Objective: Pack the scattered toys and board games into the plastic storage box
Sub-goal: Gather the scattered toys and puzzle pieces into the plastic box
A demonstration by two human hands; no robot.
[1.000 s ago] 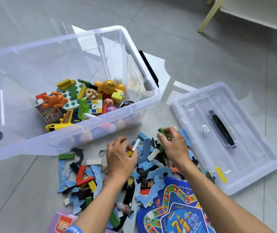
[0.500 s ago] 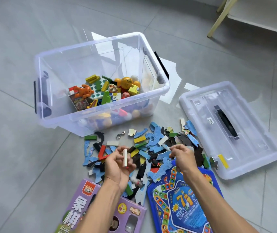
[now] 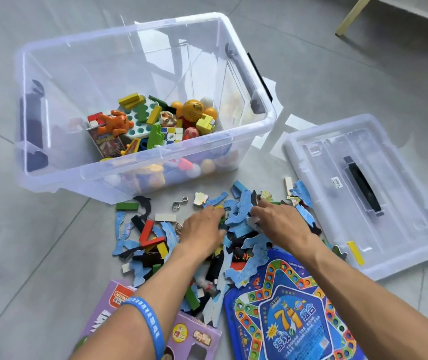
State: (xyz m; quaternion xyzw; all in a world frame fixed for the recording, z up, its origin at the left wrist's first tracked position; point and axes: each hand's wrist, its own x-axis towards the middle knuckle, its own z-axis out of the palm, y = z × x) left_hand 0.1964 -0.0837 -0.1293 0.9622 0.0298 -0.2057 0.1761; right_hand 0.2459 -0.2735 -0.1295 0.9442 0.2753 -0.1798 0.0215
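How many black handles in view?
3. Left handle and right handle sit on the ends of the storage box. The lid handle is in the middle of the lid, which lies on the floor beside the box. None appears hidden.

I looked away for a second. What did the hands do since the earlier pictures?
Both hands went back down into the puzzle pile: the left hand, which held up a white block, and the right hand now press on it. Storage box, lid and blue game board stayed put.
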